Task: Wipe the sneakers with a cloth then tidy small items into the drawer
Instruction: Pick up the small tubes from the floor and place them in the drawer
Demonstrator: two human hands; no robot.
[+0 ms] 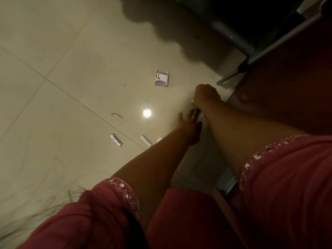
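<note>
1. Head view, bottom of the frame: two pink sleeves with sparkly beaded cuffs (125, 193) filled the lower edge, and both bare forearms reached up from them toward the middle of the picture.
2. At lower right, between the arms, a pale metal-edged corner (227, 182) showed beside the right sleeve; what it belonged to could not be told.
3. Just left of the left forearm, a small white stick-shaped item (146, 141) lay on the glossy cream floor tiles (53, 51), with a silver lettered battery-like cylinder (116, 140) near it further left.
4. The left hand (188, 123) sat at centre, fingers stretched out flat and close together, their tips touching something small and white (200, 115) that was mostly hidden by the right forearm.
5. The right hand (206, 95) was just above it, curled downward at the wrist; its fingers were hidden, so its grip could not be told.
6. Left of centre, a thin tan rubber band (117, 117) lay well apart from the hands, beside a bright lamp reflection (147, 113).
7. Above the hands, a small white and blue plaster box (162, 77) lay open-flapped on the tiles.
8. At upper right, grey metal furniture legs (251, 56) crossed a dark area. No sneakers, cloth or open drawer could be made out.
</note>
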